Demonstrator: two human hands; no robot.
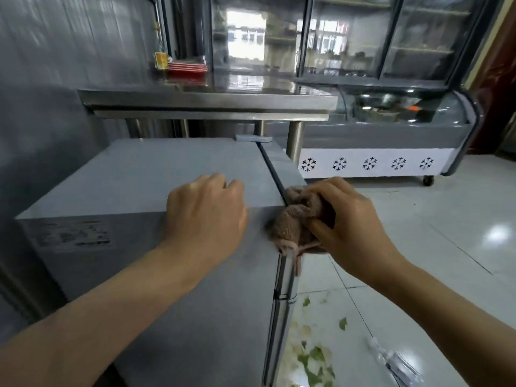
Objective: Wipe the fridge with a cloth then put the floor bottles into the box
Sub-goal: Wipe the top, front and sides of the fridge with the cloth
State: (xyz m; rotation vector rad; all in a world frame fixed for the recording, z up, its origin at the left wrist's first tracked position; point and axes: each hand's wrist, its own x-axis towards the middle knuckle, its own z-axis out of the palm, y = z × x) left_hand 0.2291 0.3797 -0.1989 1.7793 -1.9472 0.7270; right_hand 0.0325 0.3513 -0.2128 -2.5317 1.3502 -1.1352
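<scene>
The grey fridge (pixel 145 174) stands low in front of the person, seen from above, with its flat top and one side panel facing the camera. The left hand (pixel 205 210) rests on the near edge of the fridge top, its fingers (pixel 223 181) loosely curled onto the surface and holding nothing. The right hand (pixel 346 219) grips a bunched brown cloth (pixel 296 219), fingers and thumb wrapped round it, and presses it against the near corner of the fridge top where the dark door seam runs (a frayed strip of the cloth hangs down over the corner).

On the tiled floor (pixel 418 247) to the right of the fridge lies a clear plastic bottle (pixel 393 361), blurred, near the bottom edge of the view. Green and pale leaf scraps (pixel 312 356) are scattered on the floor just beside the fridge's base.

Behind the fridge stands a steel table (pixel 206 100) carrying a stack of red trays (pixel 187 67) and a yellow container (pixel 160 60) at its far left. To the right is a glass-topped display freezer (pixel 391 135) with snowflake marks along its white front.
</scene>
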